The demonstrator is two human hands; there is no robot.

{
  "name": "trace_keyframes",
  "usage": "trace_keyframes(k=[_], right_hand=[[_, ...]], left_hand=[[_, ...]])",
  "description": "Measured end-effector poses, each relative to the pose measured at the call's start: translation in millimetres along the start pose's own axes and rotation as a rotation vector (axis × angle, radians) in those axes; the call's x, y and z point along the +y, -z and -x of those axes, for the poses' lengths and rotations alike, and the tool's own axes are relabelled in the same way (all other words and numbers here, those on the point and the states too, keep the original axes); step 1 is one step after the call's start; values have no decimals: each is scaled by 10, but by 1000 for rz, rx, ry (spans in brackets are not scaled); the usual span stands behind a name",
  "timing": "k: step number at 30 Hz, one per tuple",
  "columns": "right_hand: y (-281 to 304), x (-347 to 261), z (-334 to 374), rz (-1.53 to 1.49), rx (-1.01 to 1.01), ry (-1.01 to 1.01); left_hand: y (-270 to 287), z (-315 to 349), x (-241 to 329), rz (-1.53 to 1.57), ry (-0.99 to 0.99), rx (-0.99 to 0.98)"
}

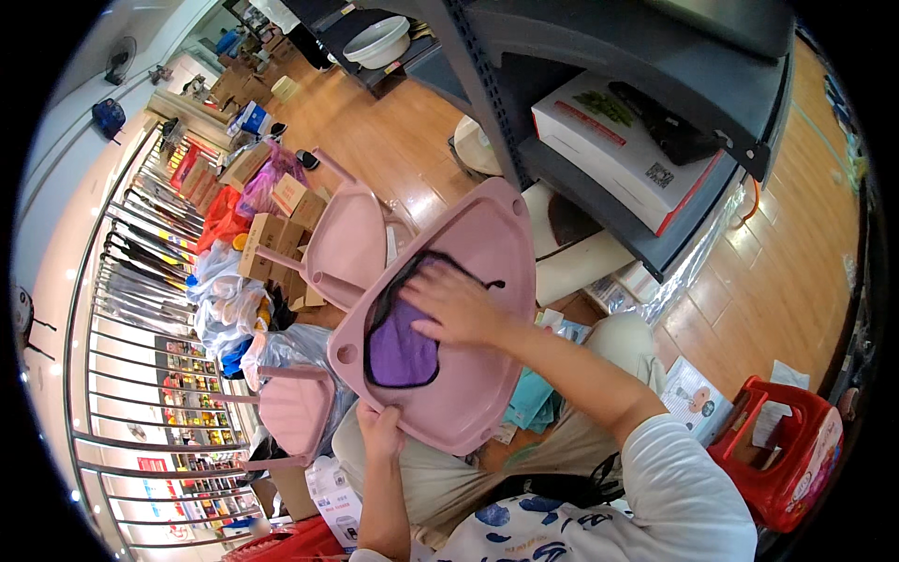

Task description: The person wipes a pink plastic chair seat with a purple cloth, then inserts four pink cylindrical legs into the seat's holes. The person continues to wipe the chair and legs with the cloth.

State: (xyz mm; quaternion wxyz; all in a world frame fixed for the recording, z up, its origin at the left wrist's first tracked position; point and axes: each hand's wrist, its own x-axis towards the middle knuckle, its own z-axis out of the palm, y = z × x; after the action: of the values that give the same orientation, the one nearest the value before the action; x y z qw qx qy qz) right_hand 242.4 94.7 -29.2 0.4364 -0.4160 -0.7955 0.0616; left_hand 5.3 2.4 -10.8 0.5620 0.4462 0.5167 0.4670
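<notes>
A pink plastic seat or tabletop (479,398) with a raised rim and corner holes is tilted over my lap. My left hand (381,431) is closed around its near edge, thumb on the upper face. Across the panel lies a purple cloth (403,348) with black edging and a short black cord. My right hand (454,304) rests on the upper part of this cloth, palm down and fingers extended. The tips of those fingers reach the black edging. Whether the cloth is a flat piece or a pouch, I cannot tell.
Two pink stools (348,234) with legs stand or lie to the left, near cardboard boxes (267,245) and plastic bags. A dark shelf (562,178) holding a white box (623,155) rises ahead on the right. A red plastic stool (787,454) sits at right; a metal railing (98,407) runs along the left.
</notes>
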Motion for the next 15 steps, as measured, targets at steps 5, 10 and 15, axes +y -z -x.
trace_keyframes(k=[5, 10, 15], right_hand=[[203, 612, -27, 102, 245, -406], [-452, 357, 283, -164, 205, -715], [-663, 235, 366, -336, 219, -818]], left_hand=[[-361, 187, 278, 199, -104, 110], [-247, 100, 247, 317, -170, 108], [-220, 56, 265, 266, -107, 223]])
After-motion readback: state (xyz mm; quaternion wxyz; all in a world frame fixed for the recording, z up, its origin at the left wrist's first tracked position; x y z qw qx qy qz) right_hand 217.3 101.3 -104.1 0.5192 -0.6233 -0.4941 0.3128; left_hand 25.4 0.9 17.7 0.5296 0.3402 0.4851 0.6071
